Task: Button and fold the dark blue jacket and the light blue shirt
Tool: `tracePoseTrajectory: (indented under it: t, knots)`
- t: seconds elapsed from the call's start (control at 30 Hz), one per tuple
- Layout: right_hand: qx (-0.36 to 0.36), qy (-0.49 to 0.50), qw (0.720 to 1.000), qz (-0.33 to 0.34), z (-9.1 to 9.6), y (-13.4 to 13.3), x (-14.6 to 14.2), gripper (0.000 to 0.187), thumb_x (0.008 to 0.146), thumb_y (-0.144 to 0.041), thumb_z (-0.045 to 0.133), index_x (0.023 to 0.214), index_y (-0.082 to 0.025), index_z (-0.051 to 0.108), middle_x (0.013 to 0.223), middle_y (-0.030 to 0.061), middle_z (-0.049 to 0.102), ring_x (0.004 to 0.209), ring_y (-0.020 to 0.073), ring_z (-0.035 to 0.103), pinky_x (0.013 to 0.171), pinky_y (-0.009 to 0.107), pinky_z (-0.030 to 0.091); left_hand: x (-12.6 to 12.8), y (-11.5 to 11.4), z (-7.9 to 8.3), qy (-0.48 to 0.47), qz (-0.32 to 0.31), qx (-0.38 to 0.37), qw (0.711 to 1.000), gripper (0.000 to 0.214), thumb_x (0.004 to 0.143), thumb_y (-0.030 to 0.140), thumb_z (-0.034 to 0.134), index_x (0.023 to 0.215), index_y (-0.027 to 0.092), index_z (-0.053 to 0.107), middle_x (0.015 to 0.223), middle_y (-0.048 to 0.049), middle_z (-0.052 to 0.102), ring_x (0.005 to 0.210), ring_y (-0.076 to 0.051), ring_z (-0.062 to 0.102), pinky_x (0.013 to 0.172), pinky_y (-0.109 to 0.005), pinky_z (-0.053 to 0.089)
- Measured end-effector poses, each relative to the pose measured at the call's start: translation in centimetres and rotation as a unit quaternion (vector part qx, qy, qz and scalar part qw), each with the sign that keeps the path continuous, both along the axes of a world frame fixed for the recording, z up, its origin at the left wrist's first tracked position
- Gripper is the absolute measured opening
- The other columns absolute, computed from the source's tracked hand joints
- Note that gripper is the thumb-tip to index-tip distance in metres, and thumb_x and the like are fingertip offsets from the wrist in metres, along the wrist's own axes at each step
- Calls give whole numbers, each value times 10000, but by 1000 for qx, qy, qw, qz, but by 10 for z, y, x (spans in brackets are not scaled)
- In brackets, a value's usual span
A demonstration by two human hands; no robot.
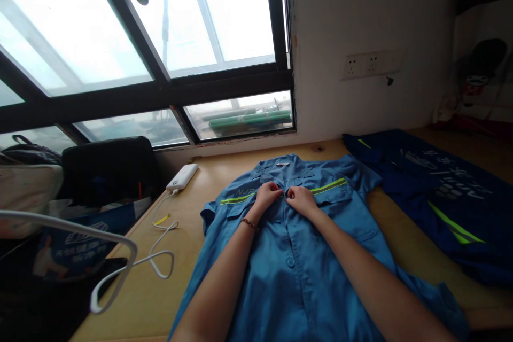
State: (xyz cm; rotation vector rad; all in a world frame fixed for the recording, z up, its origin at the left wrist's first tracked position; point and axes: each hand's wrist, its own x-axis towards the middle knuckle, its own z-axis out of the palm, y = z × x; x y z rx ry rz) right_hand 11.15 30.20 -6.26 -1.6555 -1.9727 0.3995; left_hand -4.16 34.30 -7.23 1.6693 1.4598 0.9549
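A blue work shirt (pixel 272 278) with yellow-green reflective stripes lies front up on the wooden table, its collar toward the window. At the upper chest my left hand (pixel 269 194), a beaded bracelet on its wrist, pinches the edge of the shirt's front opening. Just to its right, my right hand (pixel 300 200) is closed on the other front edge, close to the placket. Whether a button sits between the fingertips is too small to tell. Lower on the placket a round blue button (pixel 290 262) shows.
Right of the shirt lies a dark blue garment (pixel 433 181) with white print. A white power bank (pixel 182 177) with a white cable (pixel 160 272) rests on the table's left side. Bags (pixel 92 235) and a black chair back (pixel 110 163) stand beyond the left edge. Wall sockets (pixel 363 64) are behind.
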Motion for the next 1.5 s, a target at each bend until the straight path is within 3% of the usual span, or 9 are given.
tracePoseTrajectory:
  t: [0.13,0.3,0.63,0.73,1.0,1.1,1.2,1.37,1.5]
  knots:
    - [28,165,986,-27,-8,7,1,63,646,-253,579,643,-190,578,660,18,591,656,157,525,598,253,335,0,-4,4,-79,-46,-48,995,247,654,352,634,655,144,500,518,-17,597,448,-134,575,418,-202,395]
    - [-23,500,865,-22,-14,23,5,202,496,-261,686,631,-183,557,650,-9,575,671,146,527,680,268,388,-2,-11,7,-151,-61,-62,985,265,674,353,634,702,153,462,588,-42,638,510,-152,618,418,-192,414]
    - [-133,613,778,24,-2,16,12,280,560,-392,672,697,-165,580,611,26,619,568,170,580,560,307,465,-11,-22,9,-260,-82,-68,960,335,664,408,637,775,165,435,672,-39,659,594,-166,642,536,-248,486]
    - [-166,584,792,67,1,12,15,271,516,-313,712,695,-153,586,628,11,614,551,144,555,534,273,446,-11,-21,10,-252,-86,-68,961,346,652,411,645,770,166,429,647,-30,651,573,-164,637,519,-243,481]
    - [-98,331,933,98,3,11,15,201,475,-259,677,495,-142,515,459,-73,434,467,64,389,442,191,274,-10,-21,10,-239,-80,-73,965,356,639,418,650,760,165,429,639,-24,646,558,-157,632,506,-239,478]
    - [-93,281,949,108,4,9,16,205,507,-279,656,443,-143,516,418,-74,397,439,60,366,423,194,250,-10,-21,12,-234,-81,-70,966,359,639,425,649,761,163,435,642,-27,648,564,-157,632,516,-245,484]
    - [-135,363,913,131,7,4,19,200,555,-307,641,465,-146,562,423,-55,444,441,80,416,448,209,318,-10,-22,12,-234,-85,-67,966,358,640,420,651,772,162,442,648,-27,650,568,-156,633,524,-247,487]
    - [-229,569,772,166,21,0,23,206,608,-271,648,767,-141,661,704,45,649,679,166,598,683,292,455,-11,-23,13,-248,-87,-65,963,352,646,415,650,782,155,456,662,-36,657,574,-158,636,537,-254,495]
    - [-222,619,731,184,29,4,18,241,683,-272,593,889,-156,638,838,61,667,796,191,619,726,313,468,-10,-26,15,-284,-94,-72,952,359,653,420,650,797,146,468,708,-57,668,638,-171,649,615,-289,518]
